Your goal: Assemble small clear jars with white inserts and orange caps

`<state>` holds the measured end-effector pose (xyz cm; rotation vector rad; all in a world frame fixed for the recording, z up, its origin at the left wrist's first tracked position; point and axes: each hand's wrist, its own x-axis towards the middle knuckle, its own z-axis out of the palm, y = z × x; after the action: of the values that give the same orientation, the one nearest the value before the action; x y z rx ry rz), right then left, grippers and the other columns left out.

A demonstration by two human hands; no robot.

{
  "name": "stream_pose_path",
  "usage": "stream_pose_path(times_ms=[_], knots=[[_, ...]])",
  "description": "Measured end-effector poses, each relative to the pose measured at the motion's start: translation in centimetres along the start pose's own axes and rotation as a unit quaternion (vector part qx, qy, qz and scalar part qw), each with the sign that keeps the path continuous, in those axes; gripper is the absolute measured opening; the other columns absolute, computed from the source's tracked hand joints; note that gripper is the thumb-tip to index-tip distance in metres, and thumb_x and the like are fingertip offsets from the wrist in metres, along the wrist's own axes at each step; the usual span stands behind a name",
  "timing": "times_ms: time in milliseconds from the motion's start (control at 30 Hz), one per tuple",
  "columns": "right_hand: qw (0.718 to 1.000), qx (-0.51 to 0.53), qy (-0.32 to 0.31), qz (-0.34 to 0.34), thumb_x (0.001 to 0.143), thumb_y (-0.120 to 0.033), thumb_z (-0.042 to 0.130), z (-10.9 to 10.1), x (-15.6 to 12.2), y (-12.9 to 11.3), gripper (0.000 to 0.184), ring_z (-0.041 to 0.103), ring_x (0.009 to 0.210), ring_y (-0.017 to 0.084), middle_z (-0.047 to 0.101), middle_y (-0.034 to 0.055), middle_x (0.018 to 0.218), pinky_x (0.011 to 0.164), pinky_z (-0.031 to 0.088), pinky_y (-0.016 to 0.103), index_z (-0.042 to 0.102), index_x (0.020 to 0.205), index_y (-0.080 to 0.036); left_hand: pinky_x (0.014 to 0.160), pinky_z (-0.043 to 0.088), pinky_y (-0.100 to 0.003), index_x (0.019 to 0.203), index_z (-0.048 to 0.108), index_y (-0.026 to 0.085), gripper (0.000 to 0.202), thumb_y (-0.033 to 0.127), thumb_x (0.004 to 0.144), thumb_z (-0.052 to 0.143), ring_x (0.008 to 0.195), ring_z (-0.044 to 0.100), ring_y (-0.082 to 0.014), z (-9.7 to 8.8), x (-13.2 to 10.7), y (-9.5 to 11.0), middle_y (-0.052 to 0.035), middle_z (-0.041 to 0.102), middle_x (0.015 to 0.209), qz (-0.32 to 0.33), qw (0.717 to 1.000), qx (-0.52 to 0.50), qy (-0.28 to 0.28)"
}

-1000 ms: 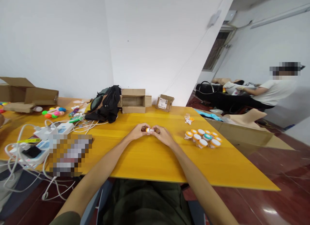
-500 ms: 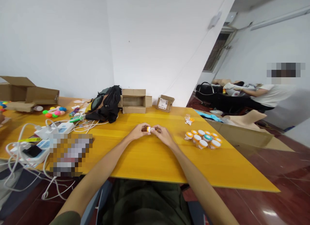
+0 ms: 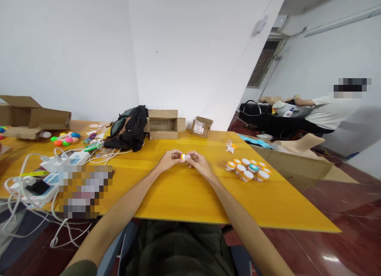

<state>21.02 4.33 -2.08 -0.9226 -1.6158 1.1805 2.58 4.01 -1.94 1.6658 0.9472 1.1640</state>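
Over the middle of the yellow table (image 3: 190, 200), a small clear jar with an orange-and-white lid (image 3: 183, 157) lies sideways between my two hands. My left hand (image 3: 170, 160) is closed on its lid end, thumb in front. My right hand (image 3: 197, 162) grips the clear body from the other side, and the fingers hide part of it. To the right stands a cluster of several similar jars (image 3: 248, 175) with orange-and-white lids. Among them is one jar with a teal lid (image 3: 253, 167).
Small clear and orange pieces (image 3: 230, 146) lie behind the jars. Along the back are an open cardboard box (image 3: 163, 134), a smaller box (image 3: 201, 127) and a black bag (image 3: 133, 129). Power strips (image 3: 50, 186) with tangled cables and coloured balls (image 3: 64, 139) are at left. A person (image 3: 333, 113) sits far right.
My hands still hold the jar at nearly the same spot, with slight finger movement. The view has shifted a little. The person at far right has raised an arm.
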Motion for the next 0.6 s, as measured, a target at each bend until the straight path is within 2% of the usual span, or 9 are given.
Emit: stream_pose_path(times_ms=[100, 233, 333, 467, 600], knots=[[1.0, 0.027, 0.002, 0.009, 0.061, -0.055, 0.076, 0.1, 0.1, 0.2, 0.042, 0.067, 0.069, 0.018, 0.069, 0.0025, 0.077, 0.059, 0.055, 0.029, 0.061, 0.081, -0.022, 0.08, 0.05, -0.031, 0.089, 0.068, 0.016, 0.026, 0.022, 0.066, 0.078, 0.079, 0.065, -0.0169, 0.2, -0.1, 0.4, -0.002, 0.071, 0.082, 0.023, 0.999, 0.036, 0.015], [0.999, 0.04, 0.007, 0.013, 0.06, -0.056, 0.077, 0.1, 0.1, 0.3, 0.043, 0.068, 0.07, 0.019, 0.071, 0.0039, 0.076, 0.062, 0.057, 0.032, 0.062, 0.079, -0.021, 0.084, 0.049, -0.032, 0.088, 0.069, 0.019, 0.021, 0.016, 0.068, 0.074, 0.085, 0.063, -0.0178, 0.5, -0.4, 1.0, -0.0016, 0.069, 0.086, 0.085, 0.99, 0.106, 0.037], [0.999, 0.048, 0.011, 0.014, 0.06, -0.057, 0.077, 0.1, 0.1, 0.2, 0.043, 0.068, 0.071, 0.02, 0.07, 0.0038, 0.076, 0.063, 0.057, 0.032, 0.062, 0.079, -0.021, 0.089, 0.048, -0.032, 0.093, 0.068, 0.02, 0.025, 0.016, 0.069, 0.074, 0.091, 0.062, -0.0186, 0.6, -0.6, 1.2, -0.0024, 0.068, 0.092, 0.105, 0.985, 0.126, 0.047], [0.999, 0.041, 0.024, -0.009, 0.058, -0.052, 0.079, 0.1, 0.3, 0.0, 0.041, 0.066, 0.072, 0.02, 0.07, 0.0035, 0.08, 0.062, 0.056, 0.031, 0.062, 0.079, -0.021, 0.085, 0.049, -0.031, 0.107, 0.063, 0.019, 0.046, 0.029, 0.066, 0.081, 0.09, 0.063, -0.0182, 0.5, -0.3, 0.7, -0.0048, 0.067, 0.102, 0.037, 0.996, 0.07, 0.034], [0.999, 0.026, 0.021, -0.031, 0.058, -0.049, 0.079, 0.1, 0.3, -0.2, 0.04, 0.066, 0.076, 0.021, 0.07, 0.0039, 0.081, 0.063, 0.057, 0.032, 0.064, 0.082, -0.021, 0.075, 0.05, -0.03, 0.094, 0.065, 0.014, 0.039, 0.046, 0.073, 0.074, 0.08, 0.064, -0.0178, 0.3, -0.1, 0.3, -0.0069, 0.069, 0.092, -0.024, 0.999, -0.012, -0.036]])
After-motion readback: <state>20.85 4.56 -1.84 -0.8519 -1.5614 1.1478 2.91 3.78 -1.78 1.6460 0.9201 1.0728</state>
